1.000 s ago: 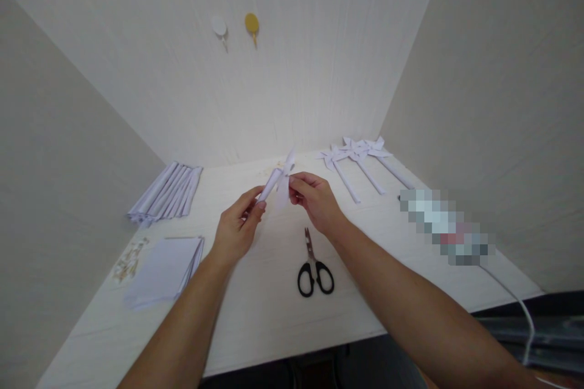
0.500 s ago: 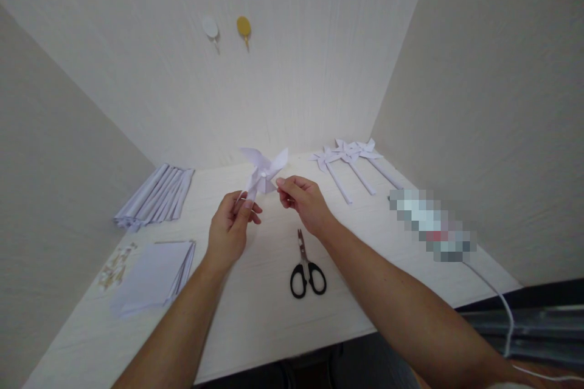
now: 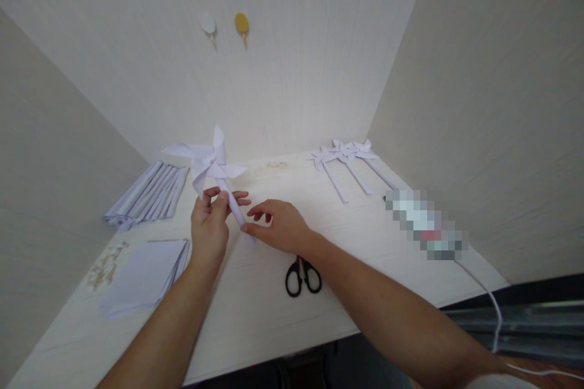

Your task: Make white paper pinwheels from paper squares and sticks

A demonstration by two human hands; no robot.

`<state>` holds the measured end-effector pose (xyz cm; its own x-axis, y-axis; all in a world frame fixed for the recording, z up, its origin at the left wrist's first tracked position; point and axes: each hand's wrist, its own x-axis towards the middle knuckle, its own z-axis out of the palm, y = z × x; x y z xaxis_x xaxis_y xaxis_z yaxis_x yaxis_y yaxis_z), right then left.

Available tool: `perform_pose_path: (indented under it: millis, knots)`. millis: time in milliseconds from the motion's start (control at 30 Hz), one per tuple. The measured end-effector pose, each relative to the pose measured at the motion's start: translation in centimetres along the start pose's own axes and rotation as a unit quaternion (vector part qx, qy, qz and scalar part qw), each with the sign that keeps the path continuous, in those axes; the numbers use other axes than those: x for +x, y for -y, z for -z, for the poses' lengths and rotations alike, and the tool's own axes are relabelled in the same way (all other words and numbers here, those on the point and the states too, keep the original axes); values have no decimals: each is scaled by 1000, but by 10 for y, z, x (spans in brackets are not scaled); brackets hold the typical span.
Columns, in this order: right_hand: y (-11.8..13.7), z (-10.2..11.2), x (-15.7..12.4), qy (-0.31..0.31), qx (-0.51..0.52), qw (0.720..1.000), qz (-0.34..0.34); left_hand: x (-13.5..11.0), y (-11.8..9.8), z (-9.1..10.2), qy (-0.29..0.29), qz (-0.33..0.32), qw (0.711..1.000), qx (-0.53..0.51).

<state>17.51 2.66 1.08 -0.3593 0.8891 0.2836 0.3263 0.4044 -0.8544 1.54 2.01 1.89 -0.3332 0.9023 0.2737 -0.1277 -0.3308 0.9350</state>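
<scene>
Pale walls (image 3: 296, 73) on three sides, and at their foot a white tabletop (image 3: 255, 316). Now the big one, left of centre: a white paper pinwheel (image 3: 210, 161), up off the table. Long axis on a slant, blades at the upper left, tail of the stick at the lower right; blade face towards the camera. On the left, a row of rolled paper tubes (image 3: 146, 194), and nearer, a stack of white paper (image 3: 141, 273). Back right, three finished pinwheels (image 3: 347, 151), heads towards the back wall. In front of those, a pixelated object (image 3: 422, 222). On to the hands: around the paper stick (image 3: 233, 203), below the blades, the grip of the left hand (image 3: 212, 225). By its lower end, the half-curled right hand (image 3: 283, 228), thumb at the stick; pinching or merely touching, impossible to tell. Under that wrist, black-handled scissors (image 3: 301, 264), tips hidden. Smallest: scattered tan-and-white pieces (image 3: 106, 266), and high up, a yellow wall hook (image 3: 241, 22) beside a white one.
</scene>
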Motion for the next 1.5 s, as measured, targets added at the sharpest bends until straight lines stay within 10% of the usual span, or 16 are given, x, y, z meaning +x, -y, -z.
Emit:
perform_pose_path:
  millis: [467,1500]
  knots:
    - [-1,-10,-6,51,-159,986,-3,0,12,-3,-67,-10,997,-33]
    - [-13,-3,1,-31,-173,984,-18,-5,20,0,-8,-22,988,150]
